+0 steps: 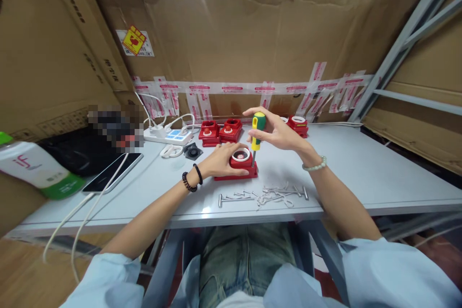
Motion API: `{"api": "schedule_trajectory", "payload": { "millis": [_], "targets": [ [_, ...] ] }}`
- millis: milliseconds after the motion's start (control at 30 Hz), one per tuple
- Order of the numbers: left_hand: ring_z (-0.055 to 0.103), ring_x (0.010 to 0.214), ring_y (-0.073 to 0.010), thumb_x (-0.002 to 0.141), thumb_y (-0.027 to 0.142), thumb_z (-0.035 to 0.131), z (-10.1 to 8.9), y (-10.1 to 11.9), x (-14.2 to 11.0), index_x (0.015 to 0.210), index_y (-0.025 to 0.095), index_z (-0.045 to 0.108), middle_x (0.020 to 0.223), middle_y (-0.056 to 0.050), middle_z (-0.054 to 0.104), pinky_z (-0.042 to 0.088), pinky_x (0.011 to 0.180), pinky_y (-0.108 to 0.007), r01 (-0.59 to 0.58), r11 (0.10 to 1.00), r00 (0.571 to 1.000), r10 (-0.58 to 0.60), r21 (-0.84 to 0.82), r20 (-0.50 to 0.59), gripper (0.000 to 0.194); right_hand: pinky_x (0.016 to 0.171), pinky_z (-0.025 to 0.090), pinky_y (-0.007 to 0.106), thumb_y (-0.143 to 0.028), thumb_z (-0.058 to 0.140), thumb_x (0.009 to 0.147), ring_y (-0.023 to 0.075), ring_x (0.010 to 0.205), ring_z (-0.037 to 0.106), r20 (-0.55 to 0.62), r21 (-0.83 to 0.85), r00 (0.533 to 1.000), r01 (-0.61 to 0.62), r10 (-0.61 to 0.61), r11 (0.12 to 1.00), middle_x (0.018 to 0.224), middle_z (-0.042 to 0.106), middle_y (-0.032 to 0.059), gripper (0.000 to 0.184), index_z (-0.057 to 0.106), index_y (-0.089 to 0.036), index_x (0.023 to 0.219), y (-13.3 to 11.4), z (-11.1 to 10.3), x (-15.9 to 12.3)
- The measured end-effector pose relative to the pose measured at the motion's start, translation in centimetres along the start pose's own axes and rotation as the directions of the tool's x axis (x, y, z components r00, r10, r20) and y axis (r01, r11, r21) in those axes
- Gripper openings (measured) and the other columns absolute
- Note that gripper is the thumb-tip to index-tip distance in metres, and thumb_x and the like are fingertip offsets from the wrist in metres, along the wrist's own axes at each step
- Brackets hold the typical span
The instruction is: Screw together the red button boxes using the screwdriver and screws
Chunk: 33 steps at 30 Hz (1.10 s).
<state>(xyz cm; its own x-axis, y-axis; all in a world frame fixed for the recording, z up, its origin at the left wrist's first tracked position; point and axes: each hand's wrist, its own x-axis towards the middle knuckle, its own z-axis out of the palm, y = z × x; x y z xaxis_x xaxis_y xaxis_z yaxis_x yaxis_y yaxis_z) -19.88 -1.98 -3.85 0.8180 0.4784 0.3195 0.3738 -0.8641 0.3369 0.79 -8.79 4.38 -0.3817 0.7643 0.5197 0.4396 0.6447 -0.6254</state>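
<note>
My right hand [270, 131] is closed around the yellow and green handle of a screwdriver [258, 125], which stands nearly upright. Its shaft reaches down to the right corner of a red housing [236, 174] with a white ring [240, 154] on top. My left hand [224, 161] grips that housing from the left, thumb along its front and fingers over its far side. The screwdriver's tip meets the housing's corner; a screw there is too small to make out. Just in front lie several loose screws [240, 194] and small metal hammer-shaped rods [221, 200] with thin chains.
More red housings stand behind, two on the left [208, 133] and others on the right [299, 126]. A power strip [169, 135], a black speaker-like part [193, 151], a phone [113, 173] and a bottle [39, 166] lie leftward. Cardboard [234, 33] walls the back.
</note>
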Motion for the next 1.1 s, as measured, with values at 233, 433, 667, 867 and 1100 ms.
{"api": "schedule_trajectory", "payload": {
  "millis": [233, 433, 667, 867, 1100],
  "targets": [
    [0.062, 0.107, -0.0288, 0.091, 0.051, 0.054, -0.1, 2.4, 1.7, 0.106, 0.017, 0.066, 0.112, -0.011, 0.07, 0.045, 0.098, -0.045, -0.044, 0.967, 0.995, 0.021, -0.251, -0.095, 0.038, 0.078, 0.05, 0.033, -0.028, 0.056, 0.086, 0.0155, 0.085, 0.059, -0.125, 0.017, 0.992, 0.026, -0.024, 1.0, 0.099, 0.059, 0.0023, 0.037, 0.048, -0.024, 0.122, 0.8, 1.5, 0.2],
    [0.067, 0.077, -0.0199, 0.082, 0.044, 0.067, 0.9, 2.7, 2.6, 0.078, 0.014, 0.068, 0.08, -0.005, 0.073, 0.053, 0.075, -0.031, 0.024, 0.836, 0.99, -0.098, -0.548, -0.106, 0.03, 0.069, 0.046, 0.029, -0.027, 0.061, 0.081, 0.0133, 0.073, 0.054, -0.279, -0.064, 0.96, 0.001, -0.019, 0.998, 0.086, 0.056, -0.0012, 0.032, 0.054, -0.021, 0.112, 1.2, 2.2, 0.3],
    [0.065, 0.083, -0.019, 0.079, 0.046, 0.071, 1.0, 2.8, 2.5, 0.088, 0.016, 0.066, 0.093, -0.006, 0.069, 0.055, 0.074, -0.031, -0.014, 0.858, 0.979, -0.093, -0.513, -0.183, 0.031, 0.07, 0.049, 0.029, -0.033, 0.066, 0.079, 0.0155, 0.079, 0.059, -0.377, -0.066, 0.926, -0.01, -0.016, 0.998, 0.09, 0.062, 0.001, 0.032, 0.059, -0.021, 0.109, 0.5, 2.5, -0.1],
    [0.066, 0.085, -0.0197, 0.08, 0.046, 0.07, 0.9, 2.4, 2.6, 0.083, 0.014, 0.066, 0.084, -0.005, 0.07, 0.054, 0.084, -0.034, 0.013, 0.782, 0.993, -0.085, -0.623, -0.086, 0.032, 0.066, 0.05, 0.028, -0.032, 0.066, 0.079, 0.0167, 0.081, 0.062, -0.348, -0.049, 0.937, -0.043, 0.023, 0.998, 0.094, 0.064, 0.0032, 0.041, 0.057, -0.019, 0.117, 0.4, 2.8, -0.3],
    [0.065, 0.086, -0.0193, 0.079, 0.044, 0.071, 0.9, 2.5, 2.5, 0.102, 0.015, 0.064, 0.101, -0.007, 0.068, 0.055, 0.08, -0.035, -0.03, 0.829, 0.988, -0.061, -0.559, -0.144, 0.038, 0.074, 0.053, 0.03, -0.03, 0.067, 0.077, 0.0163, 0.082, 0.064, -0.366, 0.002, 0.93, -0.027, 0.026, 1.0, 0.094, 0.066, 0.0028, 0.031, 0.057, -0.02, 0.105, 0.5, 3.1, -0.3]
  ]
}}
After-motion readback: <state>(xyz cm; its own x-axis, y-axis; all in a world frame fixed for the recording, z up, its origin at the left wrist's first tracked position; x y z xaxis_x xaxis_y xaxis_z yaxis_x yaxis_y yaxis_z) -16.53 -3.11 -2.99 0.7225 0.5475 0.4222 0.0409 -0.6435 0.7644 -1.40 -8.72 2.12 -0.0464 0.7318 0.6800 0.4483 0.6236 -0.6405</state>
